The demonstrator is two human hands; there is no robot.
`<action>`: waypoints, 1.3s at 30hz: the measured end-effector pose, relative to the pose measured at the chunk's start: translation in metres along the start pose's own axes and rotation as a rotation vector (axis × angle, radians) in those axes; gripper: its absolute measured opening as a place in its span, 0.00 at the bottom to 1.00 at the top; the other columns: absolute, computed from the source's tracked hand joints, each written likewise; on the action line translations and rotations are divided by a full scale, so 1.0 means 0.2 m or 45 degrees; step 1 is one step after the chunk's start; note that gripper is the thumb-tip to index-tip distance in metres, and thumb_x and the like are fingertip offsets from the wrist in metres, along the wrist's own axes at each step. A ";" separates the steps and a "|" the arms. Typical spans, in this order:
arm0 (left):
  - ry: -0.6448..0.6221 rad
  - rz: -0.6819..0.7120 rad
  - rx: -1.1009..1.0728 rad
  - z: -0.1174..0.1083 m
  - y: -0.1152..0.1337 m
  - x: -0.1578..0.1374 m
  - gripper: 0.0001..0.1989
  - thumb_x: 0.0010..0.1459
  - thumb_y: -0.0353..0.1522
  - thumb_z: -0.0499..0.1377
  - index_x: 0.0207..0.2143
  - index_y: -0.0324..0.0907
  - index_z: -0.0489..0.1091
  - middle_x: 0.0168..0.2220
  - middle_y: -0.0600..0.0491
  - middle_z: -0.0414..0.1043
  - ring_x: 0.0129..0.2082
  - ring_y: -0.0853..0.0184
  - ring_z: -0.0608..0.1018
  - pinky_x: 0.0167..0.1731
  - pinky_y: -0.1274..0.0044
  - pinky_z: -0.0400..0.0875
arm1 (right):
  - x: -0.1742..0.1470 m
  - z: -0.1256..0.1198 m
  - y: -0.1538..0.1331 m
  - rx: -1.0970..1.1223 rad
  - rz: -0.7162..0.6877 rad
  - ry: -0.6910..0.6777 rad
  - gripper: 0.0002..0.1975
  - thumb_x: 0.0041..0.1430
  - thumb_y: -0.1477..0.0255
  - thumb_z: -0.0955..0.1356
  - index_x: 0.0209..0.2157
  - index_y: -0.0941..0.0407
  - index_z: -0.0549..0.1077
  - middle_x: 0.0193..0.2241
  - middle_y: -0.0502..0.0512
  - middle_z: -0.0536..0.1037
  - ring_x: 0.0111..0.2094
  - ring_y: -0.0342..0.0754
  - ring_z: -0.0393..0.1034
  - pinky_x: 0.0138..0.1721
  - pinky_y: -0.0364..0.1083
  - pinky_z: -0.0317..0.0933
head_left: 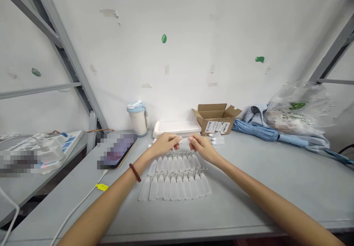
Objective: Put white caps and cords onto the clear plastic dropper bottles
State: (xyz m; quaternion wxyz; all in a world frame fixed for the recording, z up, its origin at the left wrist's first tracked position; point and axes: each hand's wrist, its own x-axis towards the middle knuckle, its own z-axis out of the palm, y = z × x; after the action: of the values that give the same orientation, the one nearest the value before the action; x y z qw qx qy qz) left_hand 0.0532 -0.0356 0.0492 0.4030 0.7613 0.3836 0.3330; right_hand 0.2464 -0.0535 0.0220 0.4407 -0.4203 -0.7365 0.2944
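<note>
No txt legible; box label [218, 127] & yellow cable tag [102, 187]; print seems too sm.

Blue-lidded cup [137, 120] upright near white wall [188, 3]. Phone [121, 148] lies left of it, partly pixelated — white cable [83, 199] at its near end, yellow tag [102, 187] on cable. Right side: folded blue umbrella [257, 130], clear plastic bag [301, 106] behind it. Far left — power strip [72, 140] on adjoining surface. Green scrap [164, 38] stuck on wall.

Dark red beaded bracelet [135, 172], left wrist [142, 165].
</note>
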 end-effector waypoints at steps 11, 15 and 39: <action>0.041 0.135 0.424 0.10 -0.04 -0.21 0.19 0.63 0.38 0.47 0.22 0.40 0.65 0.20 0.55 0.66 0.21 0.71 0.67 0.24 0.78 0.59 | -0.18 0.00 -0.02 -0.595 -0.185 -0.064 0.15 0.65 0.62 0.55 0.34 0.55 0.66 0.22 0.54 0.70 0.21 0.46 0.61 0.23 0.44 0.52; 0.056 0.166 0.435 0.11 -0.05 -0.25 0.17 0.63 0.37 0.47 0.24 0.41 0.65 0.20 0.56 0.65 0.21 0.71 0.66 0.25 0.78 0.59 | -0.20 0.01 -0.01 -0.623 -0.273 -0.026 0.15 0.65 0.62 0.55 0.37 0.55 0.67 0.23 0.55 0.71 0.22 0.46 0.62 0.23 0.44 0.53; 0.148 0.236 0.452 0.13 -0.05 -0.24 0.07 0.60 0.32 0.52 0.38 0.41 0.69 0.33 0.51 0.74 0.31 0.67 0.73 0.32 0.77 0.66 | -0.20 0.03 -0.08 -0.034 0.320 -0.123 0.20 0.61 0.58 0.59 0.23 0.57 0.66 0.17 0.46 0.57 0.19 0.40 0.51 0.21 0.42 0.46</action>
State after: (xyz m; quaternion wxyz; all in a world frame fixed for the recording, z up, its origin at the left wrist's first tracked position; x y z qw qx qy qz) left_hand 0.0481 -0.0828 0.0198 0.2075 0.8319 0.3871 0.3391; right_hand 0.2450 -0.0966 0.0159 0.3587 -0.5003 -0.7024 0.3573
